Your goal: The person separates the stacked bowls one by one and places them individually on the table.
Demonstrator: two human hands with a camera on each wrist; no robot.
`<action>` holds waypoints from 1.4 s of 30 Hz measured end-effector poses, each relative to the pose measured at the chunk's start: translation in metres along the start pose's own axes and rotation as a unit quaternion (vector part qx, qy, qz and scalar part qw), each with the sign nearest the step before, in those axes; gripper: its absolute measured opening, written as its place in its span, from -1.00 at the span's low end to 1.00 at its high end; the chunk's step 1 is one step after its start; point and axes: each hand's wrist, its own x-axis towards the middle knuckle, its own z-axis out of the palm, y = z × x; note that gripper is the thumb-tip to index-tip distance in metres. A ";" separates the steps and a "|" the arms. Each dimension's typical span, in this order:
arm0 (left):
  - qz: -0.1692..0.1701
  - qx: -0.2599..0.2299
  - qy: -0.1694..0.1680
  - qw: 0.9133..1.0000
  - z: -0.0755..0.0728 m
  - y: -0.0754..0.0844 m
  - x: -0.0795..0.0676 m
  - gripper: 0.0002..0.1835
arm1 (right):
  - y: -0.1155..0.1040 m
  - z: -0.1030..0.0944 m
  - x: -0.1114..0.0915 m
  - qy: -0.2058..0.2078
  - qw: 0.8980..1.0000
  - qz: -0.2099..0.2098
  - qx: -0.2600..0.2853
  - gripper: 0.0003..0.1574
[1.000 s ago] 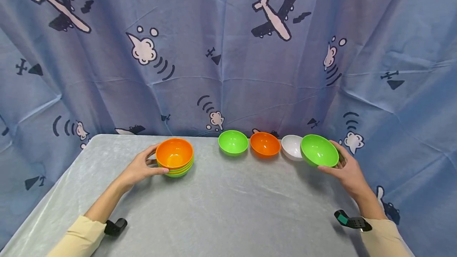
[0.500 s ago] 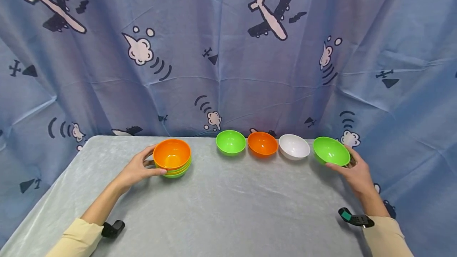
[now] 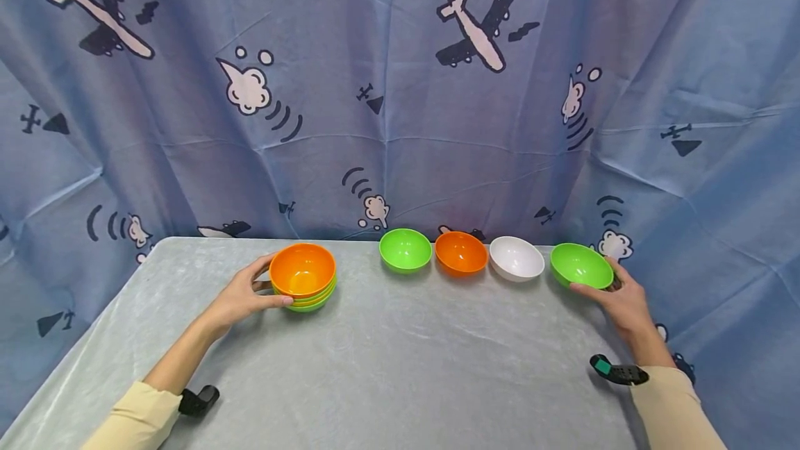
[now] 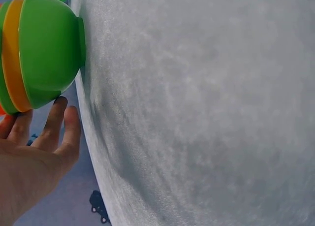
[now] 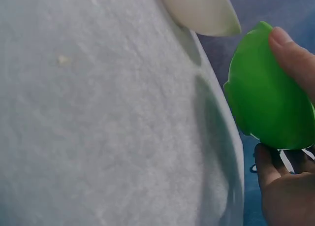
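Gripping nearest sides, the left hand (image 3: pixel 240 299) held stacked bowls (image 3: pixel 304 275), the right hand (image 3: pixel 627 303) a green bowl (image 3: pixel 580 268), likely light but slick.

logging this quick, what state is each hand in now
Left hand: holding the stack of bowls.
Right hand: holding the rightmost green bowl.

**Table (image 3: pixel 400 367) set before a curtain (image 3: pixel 400 110)**

Left of centre, a stack of bowls (image 3: pixel 303 273) is held from its left by the left hand (image 3: pixel 240 298). Past a gap, from frame centre rightward, a first bowl (image 3: pixel 405 253), second bowl (image 3: pixel 461 255) and third bowl (image 3: pixel 517 260) are lined up along the table's far edge. At right, beside the third bowl, a fourth bowl (image 3: pixel 581 267) is held from its right by the right hand (image 3: pixel 625 303).
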 end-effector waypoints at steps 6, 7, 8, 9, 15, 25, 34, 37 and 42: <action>0.004 -0.001 0.000 1.000 0.000 -0.001 -0.001 -0.06 | 0.006 0.009 0.007 0.008 1.000 0.008 0.000 0.38; 0.003 0.000 -0.001 1.000 0.000 -0.001 -0.001 -0.06 | 0.006 0.011 0.008 0.010 1.000 0.008 0.000 0.37; 0.003 0.000 -0.001 1.000 0.000 -0.001 -0.001 -0.06 | 0.007 0.012 0.008 0.011 1.000 0.009 0.002 0.37; 0.002 0.000 -0.001 1.000 0.000 -0.001 -0.001 -0.06 | 0.008 0.013 0.009 0.011 1.000 0.008 0.004 0.38; -0.004 0.001 0.001 1.000 0.000 0.001 0.000 -0.05 | 0.012 0.015 0.013 0.009 1.000 0.010 0.016 0.42; 0.000 -0.005 -0.003 1.000 0.001 0.002 -0.001 -0.07 | 0.010 0.013 0.013 -0.005 1.000 0.011 0.018 0.42; -0.004 -0.001 -0.005 1.000 0.002 0.000 -0.002 -0.06 | 0.003 0.003 0.002 -0.011 1.000 0.010 -0.016 0.42; -0.001 -0.004 -0.004 1.000 0.002 0.000 -0.002 -0.07 | -0.003 0.000 -0.001 0.008 1.000 -0.011 -0.024 0.34; 0.003 -0.001 -0.002 1.000 0.001 0.001 -0.002 -0.06 | -0.016 -0.002 -0.005 0.065 0.996 -0.058 -0.018 0.12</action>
